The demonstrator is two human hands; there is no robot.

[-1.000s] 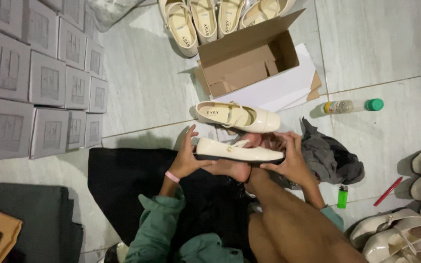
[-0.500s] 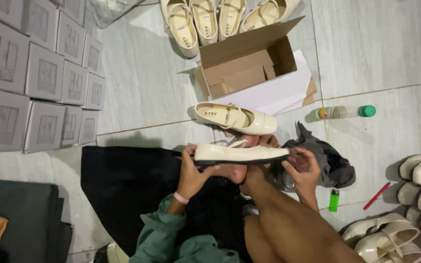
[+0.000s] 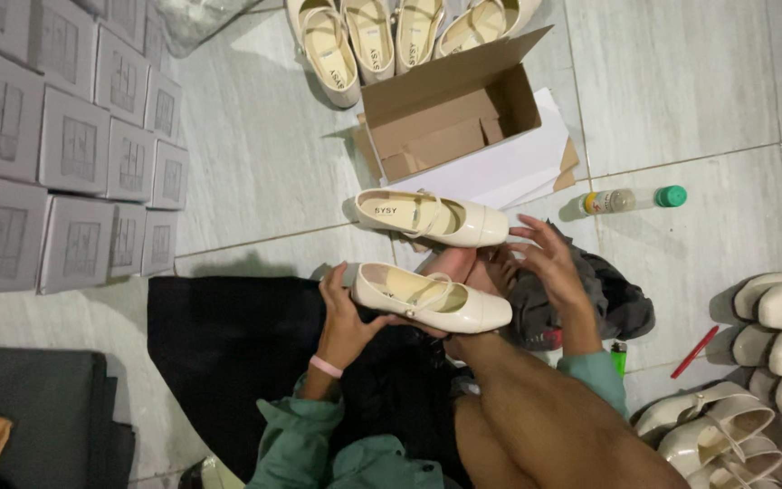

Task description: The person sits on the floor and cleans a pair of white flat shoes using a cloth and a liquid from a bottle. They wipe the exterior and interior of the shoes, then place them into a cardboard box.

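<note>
A cream strap shoe [image 3: 432,298] lies upright across my lap, its opening facing up. My left hand [image 3: 344,319] grips its heel end. My right hand [image 3: 547,263] hovers with fingers spread just beyond the toe, over a dark grey cloth [image 3: 590,303], and does not hold anything. A matching cream shoe [image 3: 433,217] rests on the tiled floor just past the held one.
An open cardboard box [image 3: 450,113] on white paper lies ahead, with several cream shoes [image 3: 391,32] beyond it. Grey shoe boxes [image 3: 56,145] are stacked at left. More cream shoes [image 3: 762,362] sit at right. A green-capped bottle [image 3: 631,199], green lighter [image 3: 619,357] and red pen [image 3: 695,351] lie nearby.
The shoe has been turned from sole-up to opening-up. My right hand has let go of it and lifted away with spread fingers, while my left hand keeps the heel.
</note>
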